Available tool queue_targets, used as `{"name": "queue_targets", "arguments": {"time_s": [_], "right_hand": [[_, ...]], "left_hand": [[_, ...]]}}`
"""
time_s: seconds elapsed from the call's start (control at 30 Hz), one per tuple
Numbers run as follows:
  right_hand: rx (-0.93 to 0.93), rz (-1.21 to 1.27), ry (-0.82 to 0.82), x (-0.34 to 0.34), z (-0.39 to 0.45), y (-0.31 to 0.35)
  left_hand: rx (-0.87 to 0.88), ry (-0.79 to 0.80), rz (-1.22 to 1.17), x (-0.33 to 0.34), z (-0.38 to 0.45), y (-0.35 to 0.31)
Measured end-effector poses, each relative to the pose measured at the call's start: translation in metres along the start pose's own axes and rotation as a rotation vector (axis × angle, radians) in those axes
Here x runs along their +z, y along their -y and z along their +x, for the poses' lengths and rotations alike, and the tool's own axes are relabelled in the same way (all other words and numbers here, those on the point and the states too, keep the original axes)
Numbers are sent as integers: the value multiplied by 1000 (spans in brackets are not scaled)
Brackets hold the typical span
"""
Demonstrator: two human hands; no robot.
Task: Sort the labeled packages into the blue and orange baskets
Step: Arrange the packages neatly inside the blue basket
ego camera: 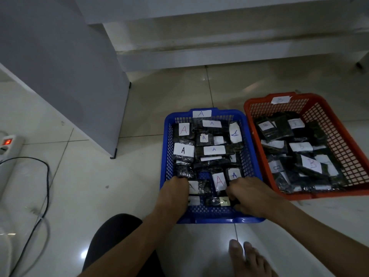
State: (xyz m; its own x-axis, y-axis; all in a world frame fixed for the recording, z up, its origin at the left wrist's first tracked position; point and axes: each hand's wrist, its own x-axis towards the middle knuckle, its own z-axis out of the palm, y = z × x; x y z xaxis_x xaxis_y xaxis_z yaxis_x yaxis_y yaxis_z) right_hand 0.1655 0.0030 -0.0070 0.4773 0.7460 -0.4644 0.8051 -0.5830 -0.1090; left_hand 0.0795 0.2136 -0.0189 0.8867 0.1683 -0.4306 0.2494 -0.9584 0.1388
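Note:
The blue basket [219, 219] stands on the tiled floor in front of me, tagged "A" [201, 113] on its far rim. It is full of black packages with white "A" labels [214, 149]. Touching it on the right is the orange basket [319, 195], tagged "B" [280, 99], which holds black packages with "B" labels [309, 163]. Both my hands reach into the near end of the blue basket. My left hand [174, 193] points down with its fingertips hidden among packages. My right hand [251, 194] curls around a black package with a beige label [216, 201].
A grey cabinet panel [69, 76] stands at the left. A power strip [10, 144] with a lit red switch and a black cable [47, 176] lie at the far left. White steps [219, 56] run along the back. My bare foot [249, 258] and knee [111, 236] are near.

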Motion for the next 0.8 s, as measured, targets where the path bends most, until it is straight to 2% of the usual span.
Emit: {"name": "queue_targets", "arguments": {"time_s": [0.1, 0.37, 0.6, 0.7, 0.8], "right_hand": [[6, 14, -28, 2, 1, -1], [-16, 142, -148, -1, 1, 3], [12, 400, -284, -1, 7, 4], [30, 520, -311, 1, 3, 1], [34, 740, -346, 2, -3, 5]], "left_hand": [[12, -23, 0, 5, -3, 0], [77, 60, -25, 4, -6, 1], [223, 66, 204, -12, 0, -9], [241, 101, 79, -16, 0, -3], [181, 3, -254, -27, -3, 6]]}}
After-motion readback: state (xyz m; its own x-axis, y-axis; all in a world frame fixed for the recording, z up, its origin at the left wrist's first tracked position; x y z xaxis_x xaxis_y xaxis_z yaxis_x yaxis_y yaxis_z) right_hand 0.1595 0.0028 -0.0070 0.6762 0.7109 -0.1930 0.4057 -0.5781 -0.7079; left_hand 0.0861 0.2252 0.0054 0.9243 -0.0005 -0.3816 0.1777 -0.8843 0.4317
